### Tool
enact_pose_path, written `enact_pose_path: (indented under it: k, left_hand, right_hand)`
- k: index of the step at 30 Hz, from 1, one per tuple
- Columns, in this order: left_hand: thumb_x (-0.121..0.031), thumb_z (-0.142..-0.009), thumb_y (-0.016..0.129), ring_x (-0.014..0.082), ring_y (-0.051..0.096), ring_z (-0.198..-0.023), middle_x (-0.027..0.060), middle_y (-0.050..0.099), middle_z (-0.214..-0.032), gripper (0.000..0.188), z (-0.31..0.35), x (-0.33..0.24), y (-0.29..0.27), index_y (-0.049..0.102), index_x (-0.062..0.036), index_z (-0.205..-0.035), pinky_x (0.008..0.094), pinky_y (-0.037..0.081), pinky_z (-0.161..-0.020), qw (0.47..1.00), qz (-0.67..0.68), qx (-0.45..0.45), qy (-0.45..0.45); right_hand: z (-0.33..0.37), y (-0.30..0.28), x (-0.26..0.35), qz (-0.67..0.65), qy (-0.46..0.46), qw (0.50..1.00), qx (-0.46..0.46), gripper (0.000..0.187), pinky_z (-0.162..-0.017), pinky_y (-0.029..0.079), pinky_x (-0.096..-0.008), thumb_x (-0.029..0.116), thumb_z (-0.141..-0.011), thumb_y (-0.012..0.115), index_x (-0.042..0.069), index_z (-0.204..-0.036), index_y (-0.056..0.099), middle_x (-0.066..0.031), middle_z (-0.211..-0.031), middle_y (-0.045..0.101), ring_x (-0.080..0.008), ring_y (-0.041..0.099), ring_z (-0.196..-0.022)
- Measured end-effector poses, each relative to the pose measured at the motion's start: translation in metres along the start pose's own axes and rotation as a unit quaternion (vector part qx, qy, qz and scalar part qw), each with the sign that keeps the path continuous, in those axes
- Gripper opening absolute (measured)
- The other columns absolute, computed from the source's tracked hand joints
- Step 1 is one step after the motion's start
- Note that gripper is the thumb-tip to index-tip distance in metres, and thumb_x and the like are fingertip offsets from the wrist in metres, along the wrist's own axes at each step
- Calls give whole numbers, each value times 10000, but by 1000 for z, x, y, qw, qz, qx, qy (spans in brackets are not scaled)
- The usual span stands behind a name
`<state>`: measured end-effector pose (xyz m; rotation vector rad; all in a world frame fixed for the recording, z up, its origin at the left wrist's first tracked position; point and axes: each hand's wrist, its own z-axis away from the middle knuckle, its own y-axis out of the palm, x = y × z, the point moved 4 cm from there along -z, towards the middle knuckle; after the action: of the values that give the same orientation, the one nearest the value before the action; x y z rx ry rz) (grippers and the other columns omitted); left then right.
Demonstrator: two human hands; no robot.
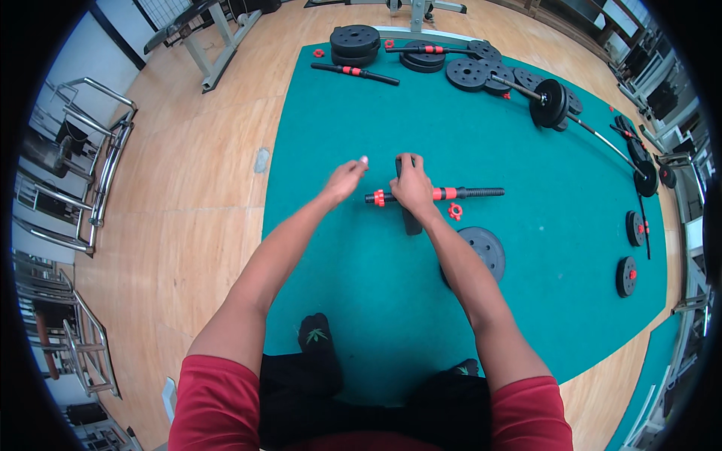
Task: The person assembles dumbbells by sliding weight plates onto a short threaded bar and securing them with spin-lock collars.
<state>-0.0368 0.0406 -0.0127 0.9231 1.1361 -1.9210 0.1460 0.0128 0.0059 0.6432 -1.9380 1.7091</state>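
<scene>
My right hand point(413, 186) grips a black weight plate point(408, 219) that stands on edge on the green mat point(353, 120), over a short black dumbbell bar point(459, 193) with red collars. My left hand point(345, 179) hovers just left of the bar's near end, fingers loosely apart and holding nothing. A loose red nut point(455, 211) lies on the mat right of my right wrist. A flat black weight plate point(483, 251) lies behind my right forearm.
Stacked black plates point(355, 42), another short bar point(355, 72), more plates point(468, 74) and a long loaded barbell point(553, 104) lie at the mat's far side. Small plates point(626, 276) sit at the right. Metal racks point(94, 180) stand on the wooden floor at left.
</scene>
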Motion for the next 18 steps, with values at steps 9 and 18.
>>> enact_pose_path:
  k: [9,18]
  left_hand:
    - [-645,-967,373,307,602,-985,182,658,-1084,716,-10,20,38,686,-23,-1136,433,440,-891,989,-124,81,-11]
    - [-553,-1015,354,293,583,-1086,204,637,-1070,602,-8,22,31,641,-89,-1268,401,453,-939,984,-147,-66,77]
  right_hand:
    - [1,3,1,2,-21,1000,-18,465,-762,525,-551,54,-773,614,70,-1226,509,-194,-1301,475,-462,639,-912]
    - [1,3,7,1,-7,1000,-2,492,-804,523,-537,68,-769,635,92,-1241,500,-199,-1305,462,-459,624,-966]
